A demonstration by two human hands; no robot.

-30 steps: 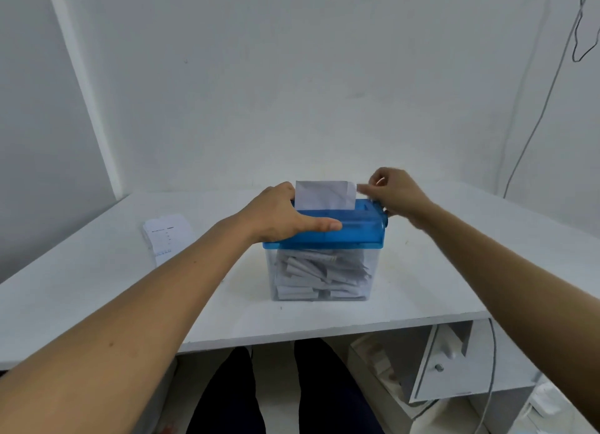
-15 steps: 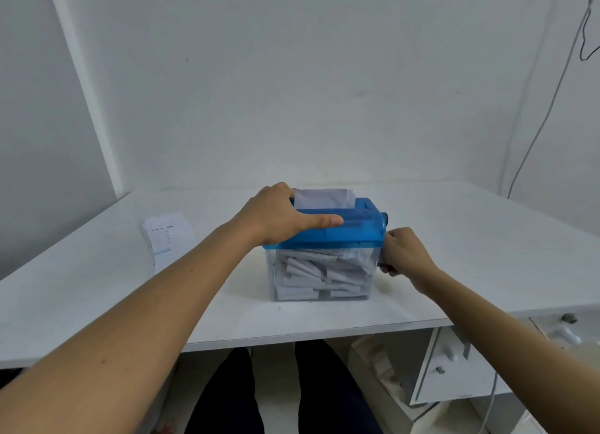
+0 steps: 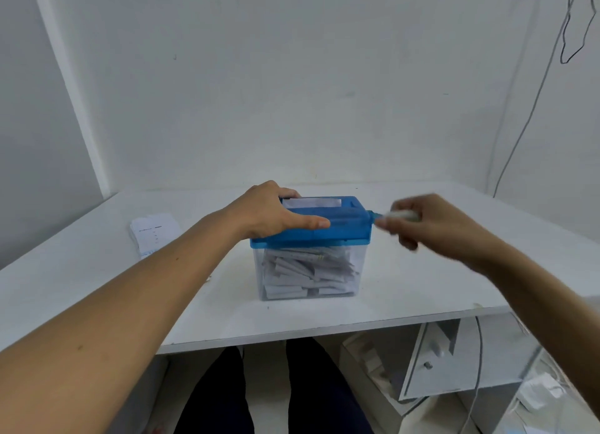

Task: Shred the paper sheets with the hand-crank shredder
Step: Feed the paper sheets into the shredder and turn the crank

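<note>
A small hand-crank shredder (image 3: 310,239) stands between the two hands on a white table (image 3: 97,290). It is a boxy, clear plastic bin (image 3: 357,264) packed with folded white paper strips (image 3: 302,271), capped by a glossy translucent blue lid (image 3: 344,230). Only a low edge of a white paper sheet (image 3: 311,202) shows in the slot on top. The left hand (image 3: 272,211) clamps the lid, with the arm stretched forward, fingers hooked over the far edge and thumb lying straight along the near side. The right hand (image 3: 431,226), motion-blurred, is curled round the pale crank handle (image 3: 402,215), which sticks out of the lid's right end. Left of the left forearm lies a flat stack of sheets (image 3: 156,234) with faint print. Below the right arm, under the tabletop, sits a white drawer unit (image 3: 454,362).
</note>
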